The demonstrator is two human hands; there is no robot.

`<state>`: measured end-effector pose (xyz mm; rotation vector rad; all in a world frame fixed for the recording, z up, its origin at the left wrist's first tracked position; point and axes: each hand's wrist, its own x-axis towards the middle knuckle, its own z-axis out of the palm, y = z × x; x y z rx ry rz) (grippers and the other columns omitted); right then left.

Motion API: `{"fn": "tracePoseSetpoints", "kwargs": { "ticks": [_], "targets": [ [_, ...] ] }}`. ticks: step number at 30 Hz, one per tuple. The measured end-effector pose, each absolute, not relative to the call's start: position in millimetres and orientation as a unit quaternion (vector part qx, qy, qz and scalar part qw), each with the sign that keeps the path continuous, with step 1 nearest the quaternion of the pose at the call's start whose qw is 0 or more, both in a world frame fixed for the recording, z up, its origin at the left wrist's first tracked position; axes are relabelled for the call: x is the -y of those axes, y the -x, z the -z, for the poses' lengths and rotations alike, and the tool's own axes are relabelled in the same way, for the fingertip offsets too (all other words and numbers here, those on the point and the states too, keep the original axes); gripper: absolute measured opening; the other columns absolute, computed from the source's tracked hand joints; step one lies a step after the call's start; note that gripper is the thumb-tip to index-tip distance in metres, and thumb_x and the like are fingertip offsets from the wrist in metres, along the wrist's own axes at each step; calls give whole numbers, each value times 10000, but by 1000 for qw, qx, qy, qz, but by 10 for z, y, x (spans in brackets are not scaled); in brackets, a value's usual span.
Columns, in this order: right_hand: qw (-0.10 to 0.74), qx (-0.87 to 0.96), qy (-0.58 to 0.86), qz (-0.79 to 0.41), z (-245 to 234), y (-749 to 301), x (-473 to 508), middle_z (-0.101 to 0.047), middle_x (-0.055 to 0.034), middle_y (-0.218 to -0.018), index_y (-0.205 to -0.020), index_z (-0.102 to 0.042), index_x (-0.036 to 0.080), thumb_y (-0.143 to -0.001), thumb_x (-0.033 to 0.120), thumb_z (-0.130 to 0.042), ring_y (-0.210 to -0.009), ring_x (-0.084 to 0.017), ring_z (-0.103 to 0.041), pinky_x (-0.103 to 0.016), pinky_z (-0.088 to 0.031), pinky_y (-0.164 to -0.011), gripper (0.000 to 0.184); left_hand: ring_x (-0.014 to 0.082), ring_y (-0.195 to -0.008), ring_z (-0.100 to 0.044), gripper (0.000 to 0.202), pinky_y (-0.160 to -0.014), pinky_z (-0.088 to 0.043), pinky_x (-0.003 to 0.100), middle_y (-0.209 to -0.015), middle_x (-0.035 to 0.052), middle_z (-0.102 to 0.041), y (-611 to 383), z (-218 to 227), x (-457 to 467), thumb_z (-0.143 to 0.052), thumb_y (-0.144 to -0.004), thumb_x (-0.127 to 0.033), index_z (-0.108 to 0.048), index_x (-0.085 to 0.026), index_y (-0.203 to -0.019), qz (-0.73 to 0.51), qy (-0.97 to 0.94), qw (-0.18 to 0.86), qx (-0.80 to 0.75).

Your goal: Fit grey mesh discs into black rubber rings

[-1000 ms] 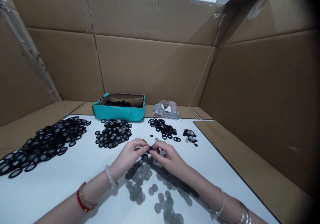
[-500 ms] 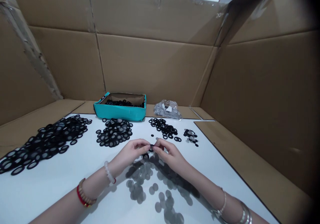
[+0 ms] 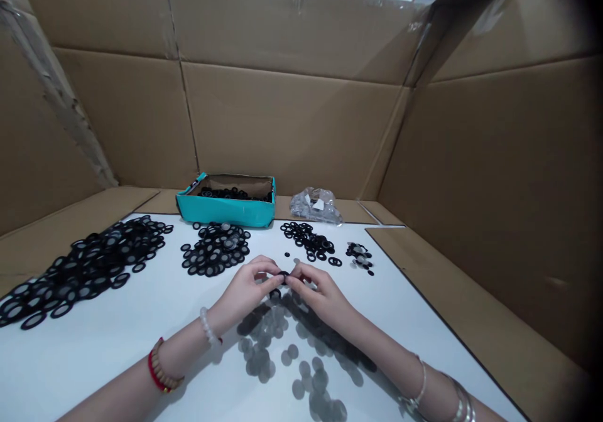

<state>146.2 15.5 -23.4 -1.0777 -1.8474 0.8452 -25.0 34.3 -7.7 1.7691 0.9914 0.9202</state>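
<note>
The left hand [image 3: 245,291] and right hand [image 3: 321,295] meet at the worktop's [image 3: 117,353] centre, their fingers [image 3: 264,270] pinching what seems a small black ring [image 3: 284,275]. A light fingertip grip suits it. Grey mesh discs [image 3: 264,353] lie at 6 o'clock.

Nothing can be read here; the white label [image 3: 318,205] on the clear plastic bag [image 3: 304,206] is too small to make out.

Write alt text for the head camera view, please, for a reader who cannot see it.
The left hand and right hand pinch a small black ring above a white table scattered with grey mesh discs. Piles of black rings lie beyond, with a teal box behind, inside cardboard walls.
</note>
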Motion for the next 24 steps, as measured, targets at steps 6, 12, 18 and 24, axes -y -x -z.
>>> {"fn": "tracePoseSetpoints", "kwargs": {
  "ticks": [6, 12, 18, 24],
  "targets": [
    [390, 730, 428, -365, 209, -1472, -184, -546, -2, -738, -778, -569, 175, -845, 301, -529, -683, -137, -470, -236, -368, -619, 148, 179, -741, -533, 215, -653, -420, 268, -746, 38, -584, 248, -5, -319, -580, -735, -353, -621, -143, -722, -369, -643, 509, -437],
    [400, 734, 432, -339, 195, -1462, -171, -517, 7, -694, -719, -534, 175, -844, 263, -505, -660, -134, -461, -236, -362, -612, 155, 187, -776, -553, 161, -700, -439, 281, -823, 53, -593, 235, 45, -332, -605, -716, -308, -630, -149, -731, -376, -665, 492, -418],
    [422, 735, 429, -312, 214, -1446, -157, -450, 31, -633, -624, -417, 178, -822, 213, -496, -625, -119, -422, -222, -331, -591, 216, 212, -880, -535, 139, -753, -430, 289, -880, 74, -525, 250, 117, -366, -593, -730, -271, -627, -138, -709, -393, -704, 436, -401],
    [383, 738, 425, -358, 255, -1487, -182, -514, 13, -692, -693, -490, 171, -866, 283, -479, -683, -130, -479, -225, -355, -630, 206, 219, -889, -525, 183, -764, -429, 303, -865, 69, -525, 262, 90, -343, -542, -778, -303, -601, -145, -706, -354, -727, 445, -386]
  ]
}}
